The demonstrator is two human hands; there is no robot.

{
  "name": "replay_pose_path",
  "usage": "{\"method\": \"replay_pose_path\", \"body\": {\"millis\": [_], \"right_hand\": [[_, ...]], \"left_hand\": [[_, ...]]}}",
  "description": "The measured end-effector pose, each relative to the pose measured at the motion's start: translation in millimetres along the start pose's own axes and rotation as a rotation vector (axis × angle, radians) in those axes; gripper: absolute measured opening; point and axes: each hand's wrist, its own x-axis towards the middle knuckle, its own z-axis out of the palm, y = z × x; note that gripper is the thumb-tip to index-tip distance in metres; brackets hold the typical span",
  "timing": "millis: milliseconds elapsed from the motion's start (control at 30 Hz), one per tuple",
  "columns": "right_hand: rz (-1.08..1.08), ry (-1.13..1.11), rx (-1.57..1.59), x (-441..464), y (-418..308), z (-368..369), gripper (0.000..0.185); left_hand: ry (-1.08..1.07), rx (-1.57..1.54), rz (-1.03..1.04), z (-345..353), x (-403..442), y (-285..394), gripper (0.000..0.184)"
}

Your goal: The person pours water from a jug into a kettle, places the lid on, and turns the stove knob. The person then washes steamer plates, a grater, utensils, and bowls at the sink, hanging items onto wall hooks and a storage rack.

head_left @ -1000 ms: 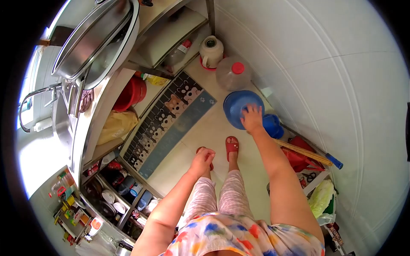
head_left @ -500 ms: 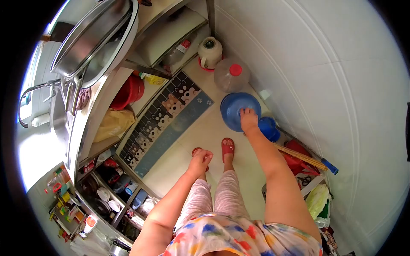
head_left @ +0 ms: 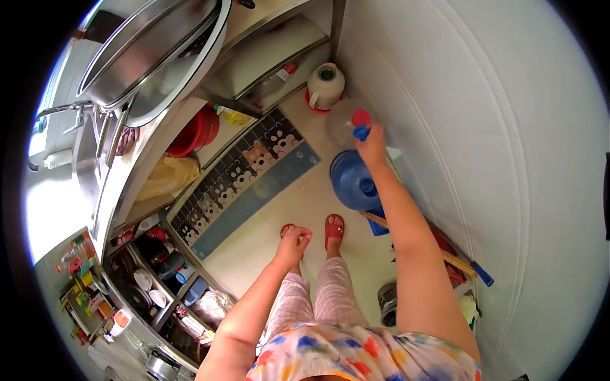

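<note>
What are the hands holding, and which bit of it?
The right hand holds a small blue thing, perhaps a cap, by the side nearer the wall. I see nothing in the left hand.

The wall (head_left: 457,146), big blue bottle (head_left: 347,184) and clear jug (head_left: 338,124) are crowding the right hand (head_left: 373,147). Bare floor (head_left: 306,195) is leaving room between the bottle and mat (head_left: 254,195).

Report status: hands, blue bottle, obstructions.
Right hand gripping small blue piece. Left hand loosely curled, nothing visible in it. Blue bottle in neither hand, mouth facing camera. Red-capped jug close by.
</note>
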Motion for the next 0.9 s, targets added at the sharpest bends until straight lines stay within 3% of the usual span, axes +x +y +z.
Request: {"method": "replay_pose_path", "body": {"millis": [100, 267, 400, 500, 567, 633, 700, 733, 800, 900], "right_hand": [[-0.086, 0.055, -0.141, 33, 31, 32, 0.039], [-0.132, 0.089, -0.010, 45, 53, 61, 0.046], [-0.214, 0.130, -0.086, 37, 48, 47, 0.054], [-0.206, 0.205, 0.067, 15, 49, 19, 0.047], [0.033, 0.057, 0.035, -26, 86, 17, 0.035], [0.286, -0.215, 0.190, -69, 93, -1, 0.041], [0.416, -0.338, 0.127, -116, 110, 7, 0.048], [0.247, -0.227, 0.157, -132, 105, 9, 0.051], [0.365, -0.262, 0.139, -143, 100, 14, 0.055], [0.354, -0.402, 0.213, -168, 80, 31, 0.054]], "left_hand": [[0.040, -0.019, -0.012, 6, 8, -6, 0.009], [0.075, 0.006, -0.015, 14, 14, -6, 0.009], [0.064, 0.026, -0.011, 21, 14, 8, 0.010], [0.034, -0.036, -0.088, 30, 16, 9, 0.014], [0.018, -0.118, -0.106, 42, 28, 9, 0.018], [0.013, -0.194, -0.074, 56, 41, 9, 0.023], [-0.049, -0.238, -0.162, 75, 63, 4, 0.032], [-0.076, -0.259, -0.205, 83, 75, 4, 0.036], [-0.034, -0.266, -0.187, 100, 96, 3, 0.044], [0.119, -0.245, -0.232, 128, 111, -20, 0.053]]}}
